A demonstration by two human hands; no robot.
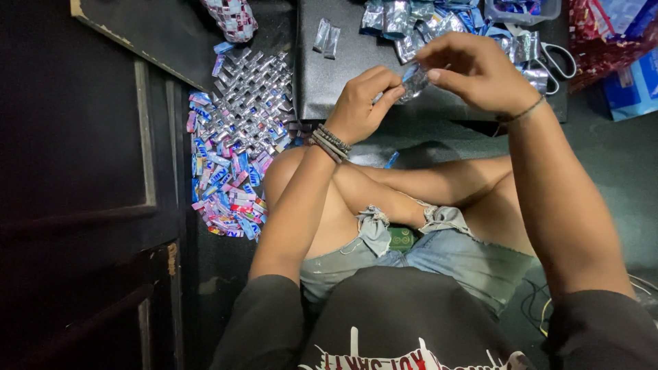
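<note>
- between both hands, above the crossed legs: small silver foil strip (414, 81), pinched at each end and held up close under the head camera, seemingly so the fold can be seen and pressed.
- left hand (362, 103) curled nearly closed, thumb and forefinger nipped on the strip's left end; beaded bracelets (330, 142) at the wrist.
- right hand (476, 68) arched over from above, fingertips closed on the strip's right end, other fingers loosely bent; thin cord band (521, 112) at the wrist.
- just behind, on the black board (322, 82): heap of loose silver and blue wrappers (439, 24), kept within easy reach of the right hand.
- two folded silver pieces (327, 36) lying apart from the heap, near the board's left edge.
- scissors (556, 62) at the heap's right, handles toward the person, probably for a quick pick-up.
- clear plastic tub (524, 10) at the far edge, holding more wrappers.
- left of the knee, flat on the floor: woven mat (236, 137) of interlocked wrappers, silver above, blue and pink below, spread out beside the working spot.
- rolled woven bundle (232, 17) further back.
</note>
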